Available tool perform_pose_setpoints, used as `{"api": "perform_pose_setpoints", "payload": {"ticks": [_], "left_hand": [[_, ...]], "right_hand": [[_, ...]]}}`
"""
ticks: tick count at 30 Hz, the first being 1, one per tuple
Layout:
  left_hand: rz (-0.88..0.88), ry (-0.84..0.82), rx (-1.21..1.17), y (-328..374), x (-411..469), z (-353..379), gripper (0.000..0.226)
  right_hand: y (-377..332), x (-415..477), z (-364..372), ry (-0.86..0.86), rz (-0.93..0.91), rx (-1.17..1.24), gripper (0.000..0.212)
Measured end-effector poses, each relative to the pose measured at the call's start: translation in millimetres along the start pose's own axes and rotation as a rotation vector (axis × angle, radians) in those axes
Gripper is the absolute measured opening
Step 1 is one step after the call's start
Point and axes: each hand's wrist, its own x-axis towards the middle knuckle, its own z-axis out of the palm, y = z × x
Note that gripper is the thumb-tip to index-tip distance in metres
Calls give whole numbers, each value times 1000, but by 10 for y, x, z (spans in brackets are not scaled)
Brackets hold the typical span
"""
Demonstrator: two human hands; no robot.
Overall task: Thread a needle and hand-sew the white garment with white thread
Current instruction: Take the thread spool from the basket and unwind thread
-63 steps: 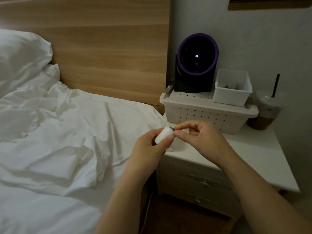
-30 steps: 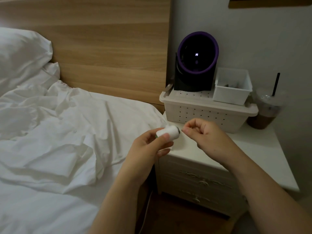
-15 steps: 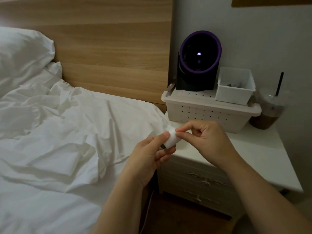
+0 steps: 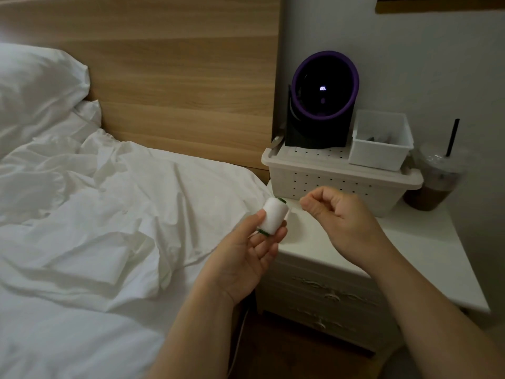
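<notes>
My left hand (image 4: pixel 246 258) holds a small spool of white thread (image 4: pixel 274 218) with green rims between thumb and fingers, over the gap between bed and nightstand. My right hand (image 4: pixel 336 214) is a short way to the right of the spool, fingers curled with thumb and forefinger pinched together; the thread itself is too thin to make out. The white garment (image 4: pixel 109 214) lies crumpled on the bed to the left. No needle is visible.
A white nightstand (image 4: pixel 410 255) holds a perforated white basket (image 4: pixel 328 181), a small white bin (image 4: pixel 382 143), a purple-rimmed round device (image 4: pixel 322 99) and an iced drink with straw (image 4: pixel 434 181). A wooden headboard (image 4: pixel 164 77) and pillow (image 4: pixel 35 86) are behind.
My right hand was pinching at the spool's end half a second ago and has pulled away to the right. The spool has turned more upright in my left hand.
</notes>
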Motion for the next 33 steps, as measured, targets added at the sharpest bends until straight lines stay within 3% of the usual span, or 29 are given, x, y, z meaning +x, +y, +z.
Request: {"api": "perform_pose_setpoints", "payload": {"ticks": [5,11,19,27,33], "left_hand": [[-69,-58,-29,-14,-5,2,44],[-73,-77,-9,-32,36,11,41],[-94,-136,-48,-67,49,17,40],[-113,-198,-58,-67,42,30,40],[-206,-328,-182,-53,25,-8,26]], "right_hand": [[17,-5,87,-8,80,117,11],[6,4,152,40,122,93,11],[44,54,92,-68,329,258,11],[43,27,30,-94,100,69,12],[32,19,47,-142,44,205,15]]}}
